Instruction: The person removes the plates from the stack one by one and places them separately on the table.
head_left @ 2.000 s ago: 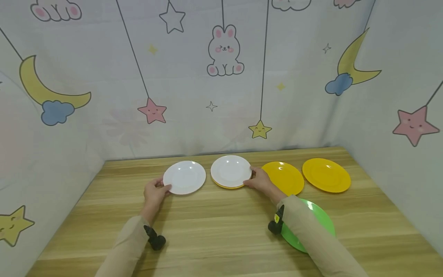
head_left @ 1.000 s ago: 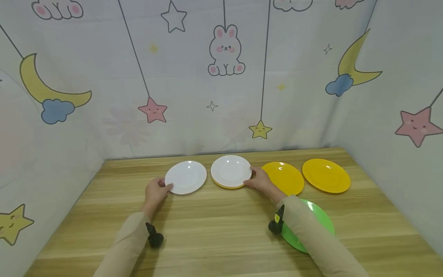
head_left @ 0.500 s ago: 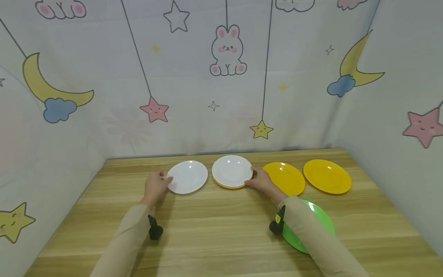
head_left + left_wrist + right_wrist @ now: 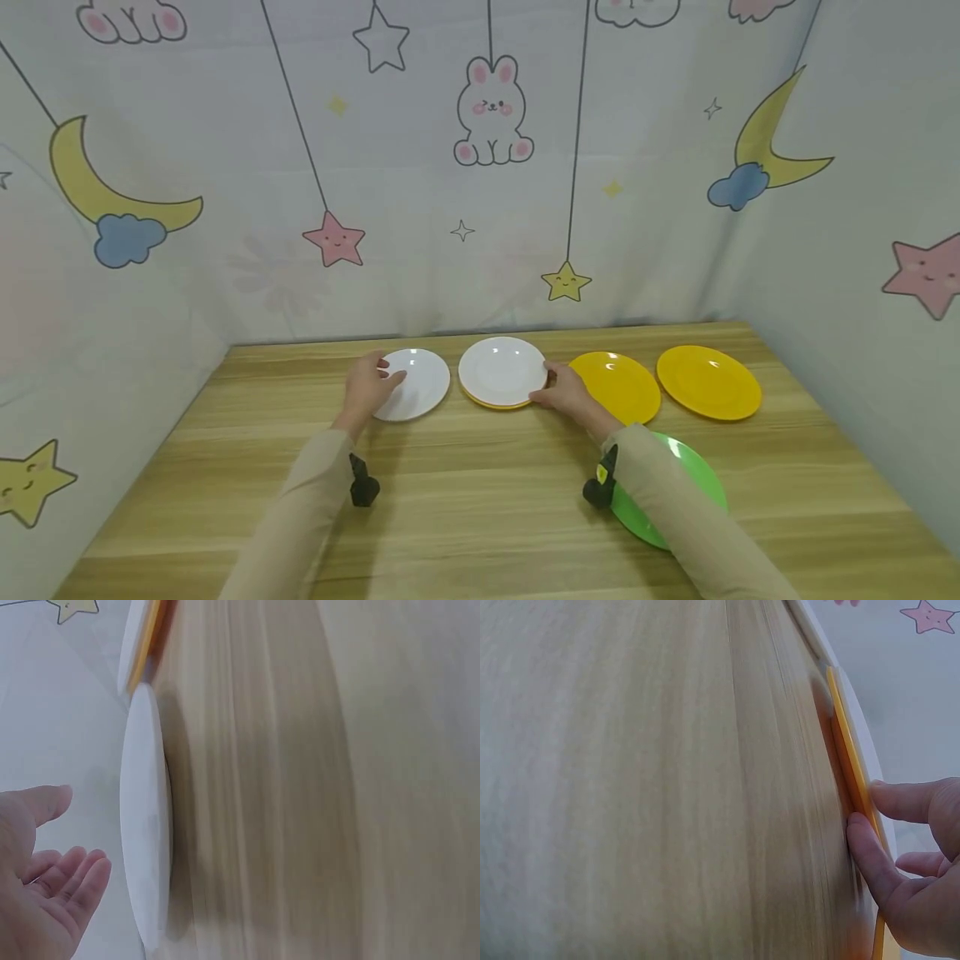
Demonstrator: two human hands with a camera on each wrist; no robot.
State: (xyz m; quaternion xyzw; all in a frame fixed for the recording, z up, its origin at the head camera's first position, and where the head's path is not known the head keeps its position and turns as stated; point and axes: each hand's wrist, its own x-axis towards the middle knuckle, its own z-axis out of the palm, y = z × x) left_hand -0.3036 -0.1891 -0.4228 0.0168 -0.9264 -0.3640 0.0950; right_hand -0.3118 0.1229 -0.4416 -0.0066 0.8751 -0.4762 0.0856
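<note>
My left hand (image 4: 366, 387) hovers over the left edge of the left white plate (image 4: 423, 387), fingers loosely spread and holding nothing. A gap between this hand (image 4: 45, 881) and the plate (image 4: 146, 825) shows in the left wrist view. Beside it, a second white plate (image 4: 501, 372) lies on a yellow plate, whose rim (image 4: 844, 720) shows in the right wrist view. My right hand (image 4: 564, 392) grips the right side of these stacked plates, thumb and fingers at the rims.
Two separate yellow plates (image 4: 618, 387) (image 4: 708, 383) lie to the right on the wooden table (image 4: 465, 508). A larger green plate (image 4: 701, 479) is partly covered by my right sleeve. Printed cloth (image 4: 420, 292) stands behind and on both sides.
My left hand has let go of the left white plate's edge and moved up and right over it. My right hand keeps its place at the stacked plates.
</note>
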